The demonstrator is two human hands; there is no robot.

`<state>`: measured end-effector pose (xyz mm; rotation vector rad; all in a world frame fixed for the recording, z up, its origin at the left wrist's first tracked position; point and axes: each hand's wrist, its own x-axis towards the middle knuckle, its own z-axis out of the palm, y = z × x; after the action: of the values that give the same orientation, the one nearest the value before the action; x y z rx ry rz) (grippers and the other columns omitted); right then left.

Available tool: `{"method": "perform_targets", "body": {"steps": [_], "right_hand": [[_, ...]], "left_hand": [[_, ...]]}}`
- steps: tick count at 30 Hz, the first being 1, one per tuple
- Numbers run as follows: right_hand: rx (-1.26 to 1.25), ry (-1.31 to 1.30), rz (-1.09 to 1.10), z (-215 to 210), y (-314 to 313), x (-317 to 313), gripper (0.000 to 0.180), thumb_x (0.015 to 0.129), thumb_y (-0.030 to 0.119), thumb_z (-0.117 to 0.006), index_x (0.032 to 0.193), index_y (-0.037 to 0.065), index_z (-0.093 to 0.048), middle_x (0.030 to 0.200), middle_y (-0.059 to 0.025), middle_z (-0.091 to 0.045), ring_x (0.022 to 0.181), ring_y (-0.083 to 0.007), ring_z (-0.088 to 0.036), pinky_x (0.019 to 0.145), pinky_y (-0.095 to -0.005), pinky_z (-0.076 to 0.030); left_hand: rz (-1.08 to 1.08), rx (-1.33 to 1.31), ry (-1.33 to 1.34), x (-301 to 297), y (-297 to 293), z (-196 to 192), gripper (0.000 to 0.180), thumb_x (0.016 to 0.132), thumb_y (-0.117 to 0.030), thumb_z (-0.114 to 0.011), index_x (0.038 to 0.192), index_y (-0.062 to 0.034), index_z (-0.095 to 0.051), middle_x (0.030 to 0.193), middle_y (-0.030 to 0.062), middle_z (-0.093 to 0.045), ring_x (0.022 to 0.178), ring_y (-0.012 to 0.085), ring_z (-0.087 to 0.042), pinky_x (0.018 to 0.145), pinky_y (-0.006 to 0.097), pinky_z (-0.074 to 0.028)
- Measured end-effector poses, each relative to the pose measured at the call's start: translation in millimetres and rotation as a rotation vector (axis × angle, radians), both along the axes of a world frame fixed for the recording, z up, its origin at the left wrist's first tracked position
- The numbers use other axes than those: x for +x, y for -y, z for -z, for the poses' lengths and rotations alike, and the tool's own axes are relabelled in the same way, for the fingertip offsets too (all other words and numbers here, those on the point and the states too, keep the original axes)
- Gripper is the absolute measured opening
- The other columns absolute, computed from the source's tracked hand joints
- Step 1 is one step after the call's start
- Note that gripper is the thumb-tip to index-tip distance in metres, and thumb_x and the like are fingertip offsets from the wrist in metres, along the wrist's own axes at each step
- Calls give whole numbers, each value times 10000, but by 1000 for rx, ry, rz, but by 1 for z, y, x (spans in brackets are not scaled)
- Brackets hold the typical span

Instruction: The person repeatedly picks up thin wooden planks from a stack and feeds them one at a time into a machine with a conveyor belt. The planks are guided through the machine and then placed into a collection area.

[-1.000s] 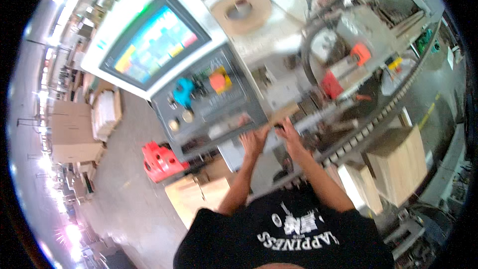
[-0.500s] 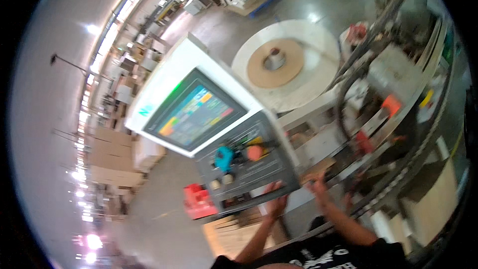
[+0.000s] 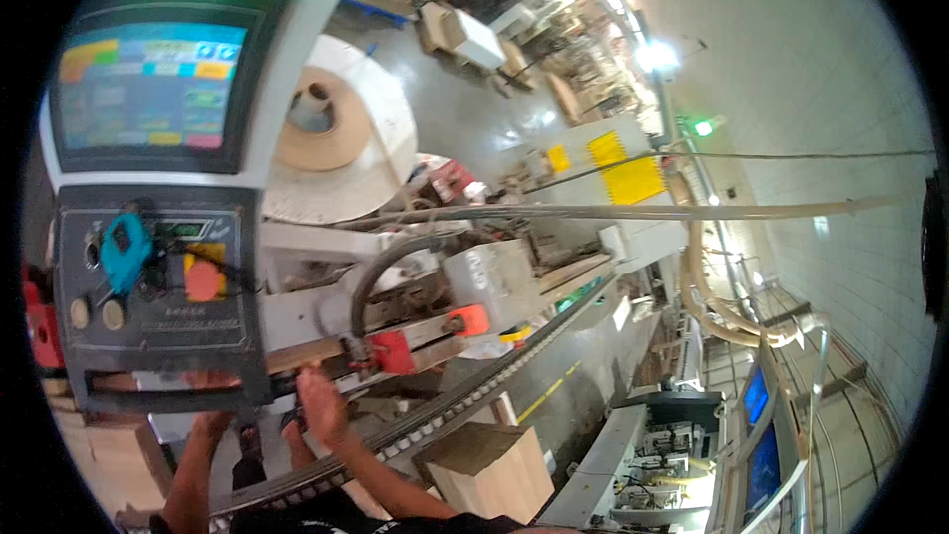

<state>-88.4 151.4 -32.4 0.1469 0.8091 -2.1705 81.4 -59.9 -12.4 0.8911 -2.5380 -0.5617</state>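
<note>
My left hand (image 3: 210,422) reaches up under the lower bar of a dark control panel (image 3: 163,331); the bar hides most of its fingers. To its right, my right hand (image 3: 322,407) rests at the near edge of the machine bed, its fingers stretched forward against the side of a light brown wooden strip (image 3: 301,356). Blur leaves unclear whether anything lies under those fingers. A red machine part (image 3: 392,352) sits just beyond the right hand. On the panel are a teal hanging item (image 3: 126,252), a red push button (image 3: 205,280) and pale knobs.
Above the panel a lit touchscreen (image 3: 148,89) fills the upper left. Behind stands a large white reel (image 3: 386,129) of brown edge tape. A roller chain track (image 3: 445,427) runs diagonally before me, with a wooden box (image 3: 492,470) beside it. Hoses (image 3: 633,212) cross overhead.
My view has swung right and levelled, so the control panel and both hands now appear farther left. More machinery shows at right. My hands keep roughly the same places at the machine.
</note>
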Motion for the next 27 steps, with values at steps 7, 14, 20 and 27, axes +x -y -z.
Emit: {"method": "perform_targets", "body": {"steps": [7, 14, 20, 27], "right_hand": [[226, -278, 138, -11, -22, -24, 497, 1104, 365, -556, 1484, 49, -506, 1635, -143, -461, 1561, -277, -368, 1322, -462, -239], [390, -436, -163, -56, -36, 54, 336, 1040, 129, -690, 1349, 18, -616, 1472, -109, -631, 1398, -226, -561, 1211, -400, -401], [736, -713, -65, -98, -111, 30, 370, 1004, 233, -764, 1291, 28, -651, 1182, -56, -696, 1107, -180, -664, 991, -368, -539], [984, -1405, -270, -122, -151, 61, 584, 796, 360, -882, 1256, 35, -728, 1264, -196, -733, 1225, -363, -682, 1081, -514, -528]], "left_hand": [[132, -25, -55, -57, -28, 17, 604, 1011, -372, -690, 1460, -15, -501, 1570, 179, -432, 1468, 406, -377, 1194, 608, -276], [158, -197, -103, -136, -77, 15, 679, 885, -557, -821, 1305, -85, -574, 1610, 121, -430, 1522, 367, -343, 1231, 599, -203], [228, -271, -55, -156, -80, 11, 546, 927, -432, -785, 1305, -72, -626, 1507, 133, -515, 1452, 376, -422, 1216, 623, -259], [314, -363, 34, -19, -30, 22, 529, 963, -504, -711, 1353, -150, -652, 1438, 128, -599, 1337, 369, -533, 1111, 599, -372]]}}
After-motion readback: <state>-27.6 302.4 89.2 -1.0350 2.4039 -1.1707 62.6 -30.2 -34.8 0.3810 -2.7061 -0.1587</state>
